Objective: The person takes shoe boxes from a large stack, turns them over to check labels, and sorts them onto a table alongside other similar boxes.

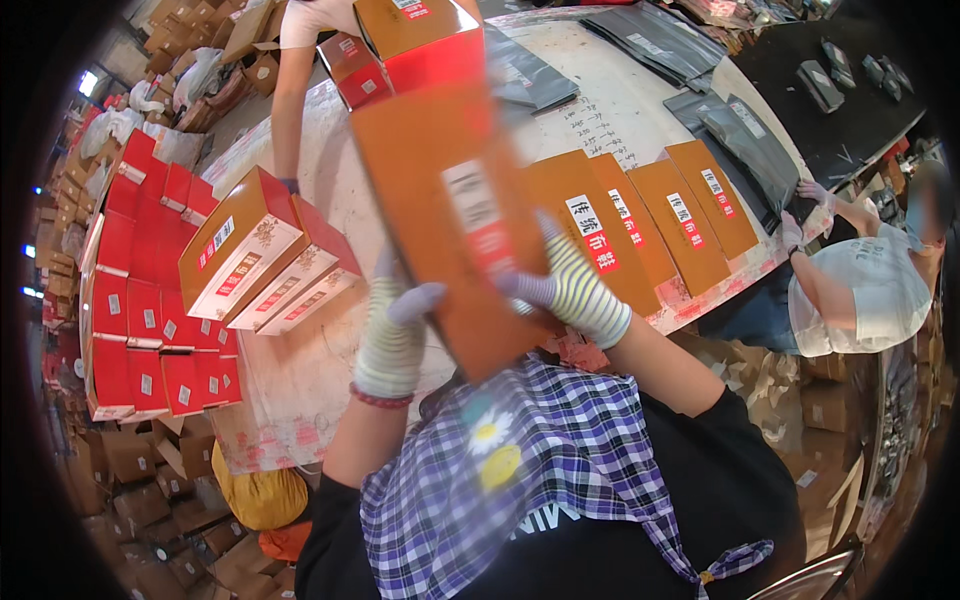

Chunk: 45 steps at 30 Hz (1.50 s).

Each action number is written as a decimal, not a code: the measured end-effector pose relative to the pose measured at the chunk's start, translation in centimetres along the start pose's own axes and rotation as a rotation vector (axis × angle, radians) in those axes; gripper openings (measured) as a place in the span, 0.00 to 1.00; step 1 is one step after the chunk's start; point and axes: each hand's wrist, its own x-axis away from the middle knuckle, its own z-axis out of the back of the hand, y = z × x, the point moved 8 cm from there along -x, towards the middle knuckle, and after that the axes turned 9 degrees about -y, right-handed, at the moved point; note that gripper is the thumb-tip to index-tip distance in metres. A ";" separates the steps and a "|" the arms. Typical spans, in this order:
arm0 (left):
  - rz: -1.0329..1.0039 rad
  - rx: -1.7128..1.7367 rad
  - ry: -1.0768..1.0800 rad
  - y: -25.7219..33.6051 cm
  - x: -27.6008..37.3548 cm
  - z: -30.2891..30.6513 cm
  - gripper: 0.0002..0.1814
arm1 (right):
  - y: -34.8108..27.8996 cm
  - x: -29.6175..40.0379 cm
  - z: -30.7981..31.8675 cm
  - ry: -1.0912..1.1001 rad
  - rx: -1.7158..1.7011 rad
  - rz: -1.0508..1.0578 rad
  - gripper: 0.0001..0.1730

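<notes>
A brown cardboard shoe box (442, 217), blurred and tilted, is between my two gloved hands in front of my chest. My left hand (397, 322), in a striped knit glove, grips its left edge with the thumb on the near face. My right hand (574, 285), in a matching glove, grips its right side, thumb across the lid. To the right, several brown shoe boxes (592, 225) lie side by side on the table (307, 390). On the left stands a stack of brown and white shoe boxes (247, 247).
Many red shoe boxes (142, 315) are stacked at the far left. Across the table a person's arm (292, 112) is beside more boxes (420, 45). Grey plastic mailing bags (652, 45) lie at the back. At right, a co-worker (855, 285) handles a grey bag (742, 142).
</notes>
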 end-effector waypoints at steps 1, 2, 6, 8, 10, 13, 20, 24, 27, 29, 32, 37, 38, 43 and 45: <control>-0.021 -0.014 -0.052 0.2 -0.6 -2.7 0.56 | -0.6 -0.1 0.5 0.023 -0.227 -0.058 0.44; 0.019 -0.041 -0.097 0.9 -0.5 -4.7 0.56 | -1.1 0.4 2.5 -0.002 -0.235 -0.174 0.40; 0.182 0.189 -0.251 0.9 -1.0 -9.4 0.48 | -3.3 1.8 11.1 0.249 -0.398 0.036 0.19; 0.288 0.306 -0.220 0.7 -0.6 -12.0 0.44 | -5.4 3.4 11.1 0.411 0.120 0.226 0.16; 0.271 0.352 -0.185 0.6 -0.6 -12.9 0.43 | -8.4 5.5 10.3 0.475 0.149 0.345 0.18; 0.176 0.301 -0.271 0.6 -1.6 -12.9 0.41 | -13.2 8.2 9.3 0.496 0.233 0.312 0.26; 0.156 0.054 -0.048 -3.2 -1.0 -11.9 0.44 | -11.9 5.4 1.3 0.303 1.002 0.044 0.51; 0.233 0.146 -0.107 -2.3 -0.6 -10.9 0.47 | -10.5 4.6 3.9 0.125 0.623 0.105 0.50; 0.252 0.121 -0.074 -1.6 0.0 -10.2 0.49 | -10.1 4.0 3.1 0.116 0.683 0.132 0.49; 0.215 0.160 -0.068 -0.6 0.4 -10.1 0.49 | -10.3 3.4 2.4 0.086 0.672 0.140 0.49; 0.198 0.193 -0.080 0.7 1.3 -10.0 0.48 | -10.6 2.5 1.0 0.057 0.699 0.164 0.48; 0.227 0.238 -0.054 1.3 2.5 -8.8 0.45 | -11.2 1.3 -1.7 0.004 0.836 0.119 0.47; 0.208 0.242 -0.040 1.4 2.7 -8.5 0.44 | -10.8 0.8 -2.1 -0.021 0.864 0.117 0.47; 0.209 0.421 -0.142 2.4 3.3 -7.8 0.31 | -10.3 -0.3 -3.4 -0.074 0.856 0.119 0.47; 0.201 0.479 -0.214 3.1 3.4 -8.2 0.29 | -10.1 -0.7 -3.8 -0.074 0.856 0.119 0.47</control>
